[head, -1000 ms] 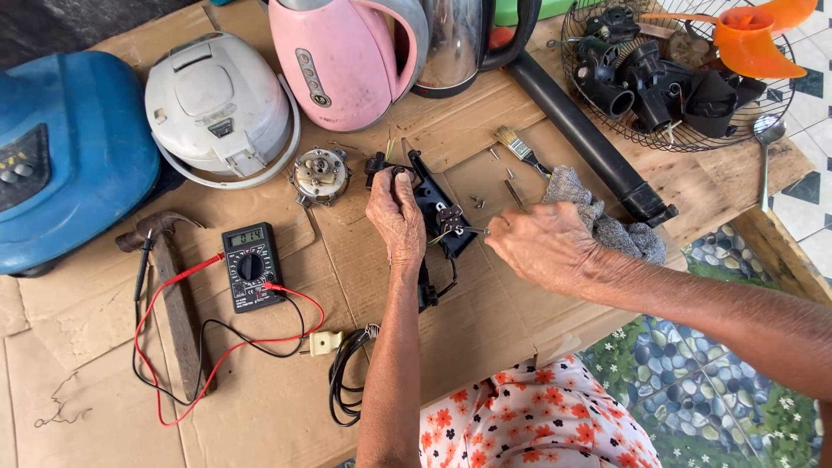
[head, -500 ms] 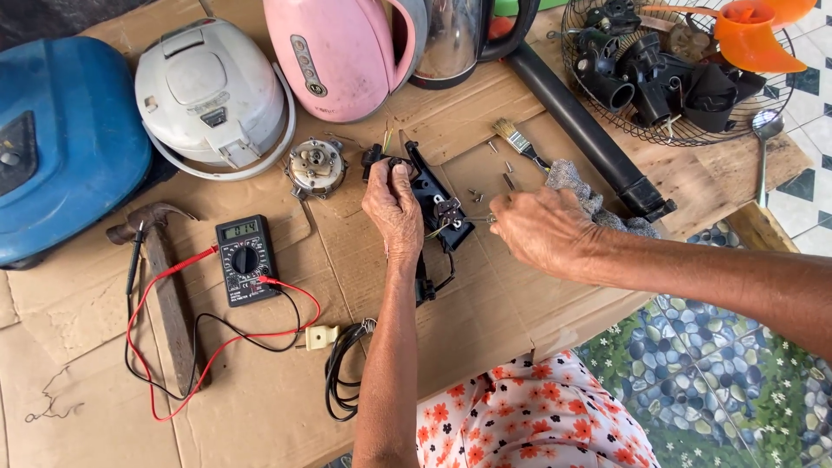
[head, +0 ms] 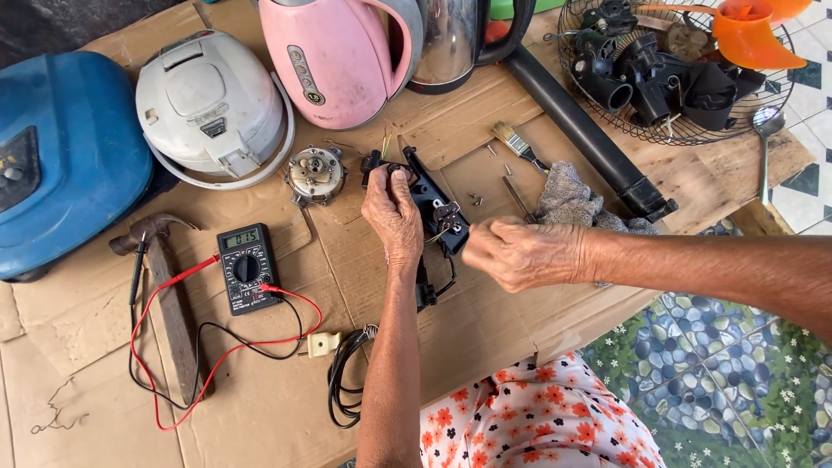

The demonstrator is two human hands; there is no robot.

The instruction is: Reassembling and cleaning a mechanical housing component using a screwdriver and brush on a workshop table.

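The black switch assembly (head: 438, 212) lies on the cardboard sheet (head: 286, 399) mid-table, pinned at its upper end by the left hand (head: 394, 212), fingers curled down on it, seemingly to steady it while the right hand (head: 520, 254) pinches fingers together at its lower-right edge, on what I cannot tell. Close by sit a round metal part (head: 315, 173), a grey rag (head: 572, 199), a paintbrush (head: 518, 145) and a multimeter (head: 246, 267); open cardboard remains toward the near edge, while a pink kettle (head: 338, 56) crowds the far side
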